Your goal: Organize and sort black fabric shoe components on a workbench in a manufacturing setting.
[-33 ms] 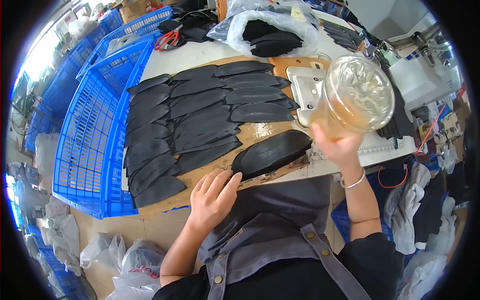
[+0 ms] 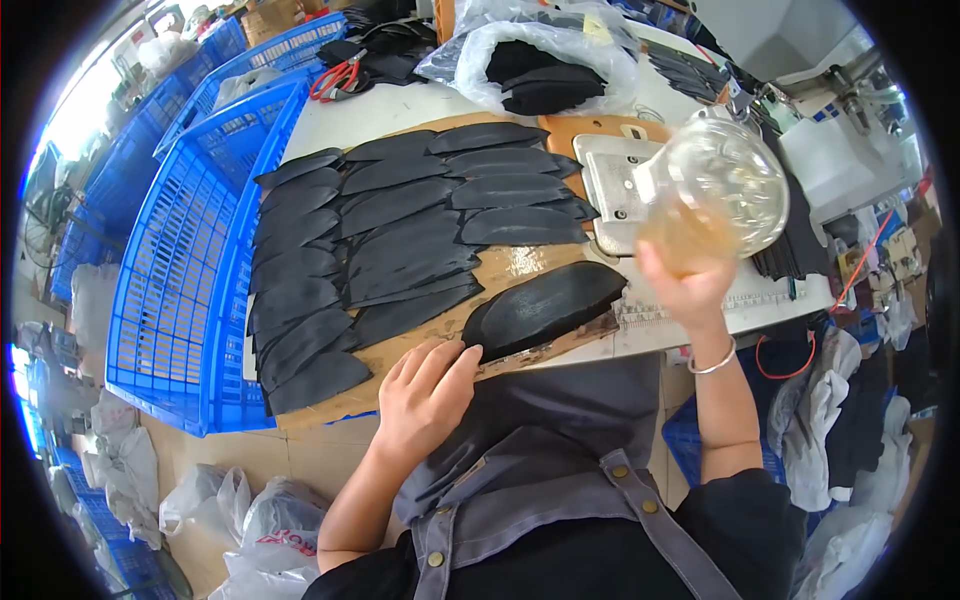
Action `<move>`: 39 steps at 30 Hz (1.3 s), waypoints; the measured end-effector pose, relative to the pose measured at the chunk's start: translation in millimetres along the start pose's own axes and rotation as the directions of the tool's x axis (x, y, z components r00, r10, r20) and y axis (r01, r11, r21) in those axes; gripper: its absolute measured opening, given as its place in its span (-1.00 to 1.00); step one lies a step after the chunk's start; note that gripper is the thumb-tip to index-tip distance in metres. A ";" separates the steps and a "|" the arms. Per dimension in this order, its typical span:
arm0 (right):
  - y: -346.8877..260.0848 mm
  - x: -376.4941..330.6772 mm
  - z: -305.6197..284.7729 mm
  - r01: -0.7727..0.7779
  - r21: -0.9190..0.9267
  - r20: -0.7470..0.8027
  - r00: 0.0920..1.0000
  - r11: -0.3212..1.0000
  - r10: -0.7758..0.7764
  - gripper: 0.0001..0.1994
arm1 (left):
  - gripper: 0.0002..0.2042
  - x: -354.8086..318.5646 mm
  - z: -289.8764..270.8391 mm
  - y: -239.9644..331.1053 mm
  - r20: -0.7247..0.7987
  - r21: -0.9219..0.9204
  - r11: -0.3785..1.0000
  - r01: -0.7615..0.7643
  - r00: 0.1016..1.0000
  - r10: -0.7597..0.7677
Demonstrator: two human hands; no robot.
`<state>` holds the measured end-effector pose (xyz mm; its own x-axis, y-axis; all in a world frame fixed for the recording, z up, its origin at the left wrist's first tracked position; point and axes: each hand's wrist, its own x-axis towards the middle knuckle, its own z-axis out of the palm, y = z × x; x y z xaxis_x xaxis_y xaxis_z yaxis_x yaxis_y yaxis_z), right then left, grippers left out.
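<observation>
My left hand (image 2: 425, 395) lies at the front edge of the brown board (image 2: 525, 258), its fingers stretched out. One fingertip touches the near left end of a thick stack of black, leaf-shaped pieces (image 2: 550, 305). Over to the right, my right hand (image 2: 690, 285) is closed around a clear plastic bottle (image 2: 750, 185) with amber contents, its round ribbed base facing up. Motion blurs the bottle's lower part and the fingers. More black leaf-shaped pieces (image 2: 400, 215) overlap in rows across the board.
A blue plastic basket (image 2: 180, 290) stands against the table's left side. Red-handled pliers or cutters (image 2: 337, 80) lie behind it. At the back, a clear bag (image 2: 610, 70) holds black pieces. A metal plate (image 2: 610, 175) lies beside the bottle, and a grey machine (image 2: 845, 155) stands at right.
My right hand and the bottle have shifted slightly to the right, with more blur on the bottle. My left hand and the black stack stay in place.
</observation>
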<state>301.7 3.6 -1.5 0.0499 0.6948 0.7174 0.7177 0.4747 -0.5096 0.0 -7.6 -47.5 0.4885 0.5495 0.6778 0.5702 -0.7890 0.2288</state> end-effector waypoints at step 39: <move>34.8 -62.1 -8.0 -0.296 0.935 0.120 0.781 0.194 0.612 -0.52 | -0.44 113.1 46.5 38.5 0.444 -0.204 0.957 0.206 0.891 -0.097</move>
<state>329.2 -27.4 -60.0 0.3951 0.8984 0.1916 -0.5250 0.3920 -0.7555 107.9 36.9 5.4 0.6730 0.6880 0.2715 0.5117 -0.6982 0.5007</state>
